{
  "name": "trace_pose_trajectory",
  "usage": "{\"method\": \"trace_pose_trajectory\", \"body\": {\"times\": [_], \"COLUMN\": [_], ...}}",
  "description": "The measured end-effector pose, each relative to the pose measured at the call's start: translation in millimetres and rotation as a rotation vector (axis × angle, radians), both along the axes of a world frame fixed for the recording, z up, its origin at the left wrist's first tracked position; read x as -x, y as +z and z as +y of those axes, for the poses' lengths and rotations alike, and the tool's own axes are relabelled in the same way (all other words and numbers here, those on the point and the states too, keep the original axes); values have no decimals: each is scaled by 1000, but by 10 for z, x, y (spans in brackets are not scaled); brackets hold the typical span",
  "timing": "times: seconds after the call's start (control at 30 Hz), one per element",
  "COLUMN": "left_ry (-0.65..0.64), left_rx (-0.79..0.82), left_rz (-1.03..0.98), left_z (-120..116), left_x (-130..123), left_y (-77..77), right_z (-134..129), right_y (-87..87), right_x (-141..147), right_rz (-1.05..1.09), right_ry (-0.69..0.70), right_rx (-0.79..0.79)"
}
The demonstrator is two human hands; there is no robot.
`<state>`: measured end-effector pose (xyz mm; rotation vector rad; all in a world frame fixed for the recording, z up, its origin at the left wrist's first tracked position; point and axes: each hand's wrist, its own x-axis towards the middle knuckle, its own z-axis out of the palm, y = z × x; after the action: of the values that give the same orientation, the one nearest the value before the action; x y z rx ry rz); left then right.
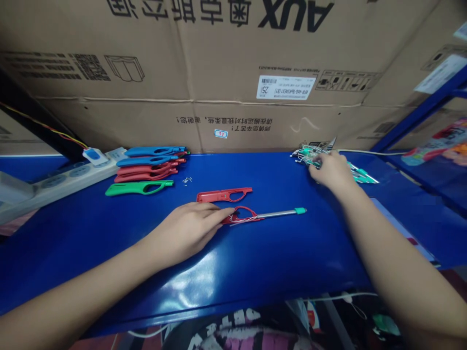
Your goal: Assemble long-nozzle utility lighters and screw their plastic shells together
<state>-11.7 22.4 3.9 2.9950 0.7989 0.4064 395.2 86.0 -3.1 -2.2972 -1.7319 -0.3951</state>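
Observation:
My left hand [188,231] is closed on a red lighter half-shell [242,214] that lies on the blue table. Out of its front runs a metal tube [277,214] with a teal tip, and thin white wires cross the shell. A second red half-shell [224,195] rests just behind it, touched by nothing. My right hand [333,170] reaches into a pile of wired parts with teal tips [310,151] at the back right. Its fingers are pinched together there; what sits between them is partly hidden.
Blue, red and green lighter shells [149,165] are stacked at the back left, beside small metal pins [187,181]. A power strip [80,172] runs along the left. A large cardboard box [219,58] walls off the back. A flat pale object [401,231] lies under my right forearm.

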Motion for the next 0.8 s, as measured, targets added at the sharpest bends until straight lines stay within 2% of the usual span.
{"method": "trace_pose_trajectory", "body": {"times": [0.2,0.4,0.8], "left_ry": [-87,-47,-47], "left_rx": [-155,-54,-48], "left_rz": [53,23,66], "left_z": [-4,18,34], "left_x": [1,-2,50], "left_y": [19,17,51], "right_z": [50,126,195], "right_y": [-58,-170,-256], "right_x": [-71,-109,-172], "right_rz": [22,45,107], "right_ry": [-39,25,64], "right_rx": [-41,-36,-55]}}
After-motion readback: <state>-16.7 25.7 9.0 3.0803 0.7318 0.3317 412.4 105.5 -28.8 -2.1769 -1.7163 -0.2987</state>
